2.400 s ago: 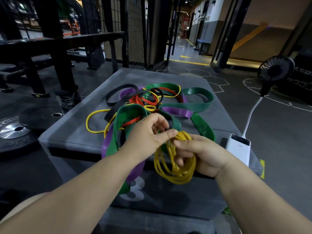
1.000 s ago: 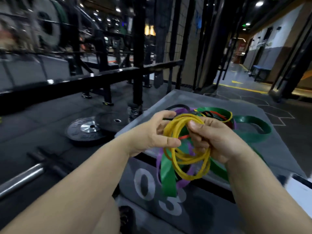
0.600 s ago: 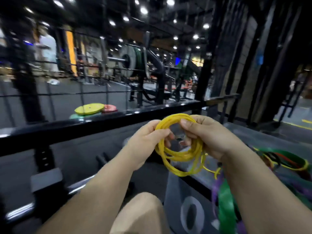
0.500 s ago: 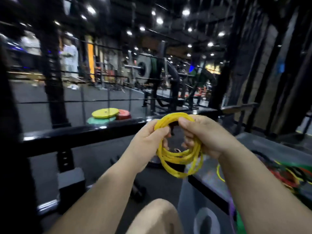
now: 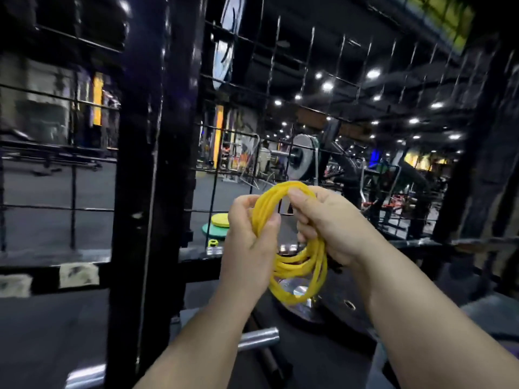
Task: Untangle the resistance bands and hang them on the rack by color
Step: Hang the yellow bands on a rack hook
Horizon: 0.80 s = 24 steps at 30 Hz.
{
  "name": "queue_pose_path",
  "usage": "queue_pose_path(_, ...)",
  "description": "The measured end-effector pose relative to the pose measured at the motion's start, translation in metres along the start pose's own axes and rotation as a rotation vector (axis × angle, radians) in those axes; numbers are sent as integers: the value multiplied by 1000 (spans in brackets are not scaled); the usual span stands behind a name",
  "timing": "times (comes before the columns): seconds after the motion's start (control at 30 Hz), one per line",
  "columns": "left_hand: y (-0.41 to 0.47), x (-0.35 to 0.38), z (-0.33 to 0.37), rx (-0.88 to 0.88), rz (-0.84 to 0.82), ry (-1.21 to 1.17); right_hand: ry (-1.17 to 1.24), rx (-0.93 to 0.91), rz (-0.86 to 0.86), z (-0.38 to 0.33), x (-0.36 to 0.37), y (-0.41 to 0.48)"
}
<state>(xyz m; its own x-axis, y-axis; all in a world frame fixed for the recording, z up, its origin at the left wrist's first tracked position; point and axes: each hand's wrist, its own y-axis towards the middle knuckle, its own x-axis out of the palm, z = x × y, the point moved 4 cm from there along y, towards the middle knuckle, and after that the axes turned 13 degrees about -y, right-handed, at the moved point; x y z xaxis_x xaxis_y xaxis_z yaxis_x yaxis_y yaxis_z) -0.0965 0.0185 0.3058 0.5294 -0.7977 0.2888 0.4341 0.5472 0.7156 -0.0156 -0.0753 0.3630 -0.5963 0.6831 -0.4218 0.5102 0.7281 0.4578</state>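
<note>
1. The yellow resistance bands (image 5: pixel 302 266) are bunched into a coil of several thin loops, held in the air to the right of the black upright post (image 5: pixel 146 192) and clear of any surface. The strands overlap, so they cannot be counted.
2. The left hand (image 5: pixel 250 248) grips the coil's left side, on the side nearer the post. Its thumb presses the strands and its fingers curl behind them, with the fingertips hidden.
3. The right hand (image 5: pixel 334 226) holds the far side of the coil from the post. It pinches the top of the loop, and its lower fingers are hooked through the strands. How many fingers pass inside cannot be made out.
4. The two hands are close together, joined only by the coil. Both forearms run off the bottom edge.
5. Below the coil, right of the post, dark weight plates (image 5: pixel 345 315) lie on the floor. Part of a silver hub shows through the loops.
6. A chrome bar end (image 5: pixel 258 336) pokes out near the post's base, and the left forearm covers its far end.
7. Behind the post is a wire mesh panel (image 5: pixel 309 94). Beyond it yellow and green discs (image 5: pixel 216 226) lie on the floor.
8. The gym farther back is smeared by motion, and a grey shape (image 5: pixel 494 304) at the right edge is cut off and unclear.
</note>
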Motion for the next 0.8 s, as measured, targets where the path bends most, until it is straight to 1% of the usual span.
queue_pose_path(0.17, 27, -6, 20, 79, 87, -1, 11, -38, 28, -19, 2, 20)
queue_pose_path(0.27, 45, -7, 29, 58, 96, 129, 15, -22, 62, -22, -3, 34)
queue_pose_path(0.43, 66, -8, 28, -17, 117, 336, -34, 41, 188, -12, -3, 52)
queue_pose_path(0.5, 68, -9, 23, -25, 111, 379, -21, 77, 207, -5, 2, 56)
queue_pose_path(0.57, 68, -9, 17, -18, 114, 420, 56, 138, 205, 3, 8, 60)
queue_pose_path(0.7, 67, -9, 10, -32, 120, 504, 330, 324, 175, 14, 21, 59)
queue_pose_path(0.8, 68, -12, 8, -56, 133, 563, 420, 379, 161, 17, 26, 58)
